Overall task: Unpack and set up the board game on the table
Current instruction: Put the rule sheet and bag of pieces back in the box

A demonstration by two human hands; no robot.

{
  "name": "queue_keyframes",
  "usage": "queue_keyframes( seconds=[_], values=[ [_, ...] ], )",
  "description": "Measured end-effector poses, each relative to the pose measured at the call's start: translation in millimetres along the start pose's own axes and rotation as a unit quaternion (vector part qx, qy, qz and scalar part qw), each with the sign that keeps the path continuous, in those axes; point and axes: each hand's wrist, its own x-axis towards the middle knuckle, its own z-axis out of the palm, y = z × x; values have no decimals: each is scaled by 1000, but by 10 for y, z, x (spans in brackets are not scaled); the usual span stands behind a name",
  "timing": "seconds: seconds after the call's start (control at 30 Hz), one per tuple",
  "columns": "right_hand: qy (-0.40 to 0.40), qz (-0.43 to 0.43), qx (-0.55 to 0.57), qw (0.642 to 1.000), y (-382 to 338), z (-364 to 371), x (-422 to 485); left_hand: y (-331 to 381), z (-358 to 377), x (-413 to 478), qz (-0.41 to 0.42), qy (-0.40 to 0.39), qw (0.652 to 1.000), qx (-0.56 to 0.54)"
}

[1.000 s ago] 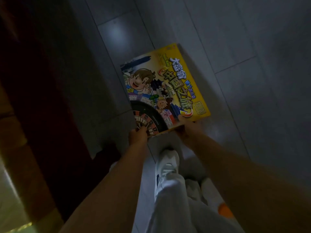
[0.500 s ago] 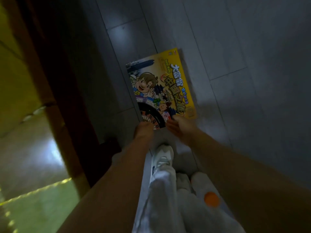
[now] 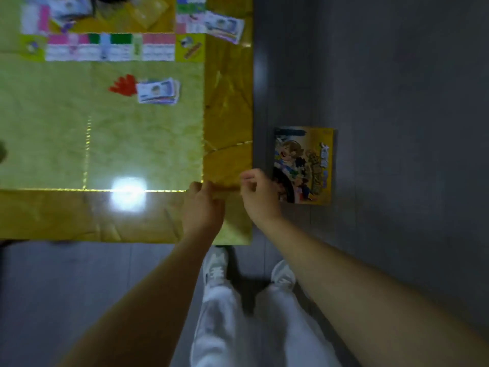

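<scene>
Far-left part of the tabletop: game board (image 3: 105,46) lies flat and unfolded, its row of coloured squares running along the far edge, blurred. Nearer us, toward the middle, there's a banknote stack (image 3: 158,91) with a red cluster (image 3: 122,85) touching its left side; we can't tell what the red pieces are. A second banknote stack (image 3: 225,27) sits by the far-right corner. Over the near-right corner of the table (image 3: 229,107) hangs the left hand (image 3: 203,207), its back toward us and fingers smeared, so we cannot tell its grip. The right hand (image 3: 260,197) is just past the table's right edge, fingers loosely curled round nothing. The game box (image 3: 313,165) lies flat on the floor (image 3: 397,102), just right of that hand, long axis parallel to the table's right edge. We judge that the set-up pieces lie ahead-left, so the left hand is nearer them and the right is nearer the box.
</scene>
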Motion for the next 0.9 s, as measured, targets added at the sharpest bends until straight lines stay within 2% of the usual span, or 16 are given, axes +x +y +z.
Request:
queue_keyframes(
  seconds=[0.1,0.2,0.23,0.33,0.4,0.5,0.57,0.6,0.67,0.73,0.77,0.83,0.9],
  values=[
    [-111,-74,-102,986,-286,540,-258,-623,-265,-111,-53,-9,998,17],
    [-218,-48,-200,954,-268,1014,-385,-1201,-429,-94,-8,-16,999,44],
    [-231,-27,-242,942,-245,1157,-423,-1406,-470,-61,11,-14,998,60],
    [-181,15,-384,905,-203,1565,-535,-1952,-600,21,11,-56,995,84],
    [-125,55,-435,890,-230,1762,-548,-2178,-706,26,22,-102,994,41],
    [-67,142,-437,886,-459,2136,-513,-2543,-975,4,90,-153,983,-47],
    [-34,155,-414,897,-700,2430,-479,-2807,-1179,-17,84,-145,980,-106],
    [-21,137,-391,910,-804,2568,-465,-2930,-1260,-20,61,-128,981,-133],
    [-23,46,-326,944,-1048,2921,-473,-3269,-1454,5,0,-84,981,-177],
    [-71,-33,-282,956,-1244,3282,-505,-3621,-1646,45,-61,-50,977,-198],
    [-112,-42,-280,952,-1331,3484,-509,-3813,-1752,77,-89,-35,975,-203],
    [-188,0,-320,929,-1449,3778,-507,-4101,-1927,136,-130,-9,967,-218],
    [-204,60,-402,891,-1558,3990,-467,-4351,-2062,215,-158,18,958,-239]
  ],
)
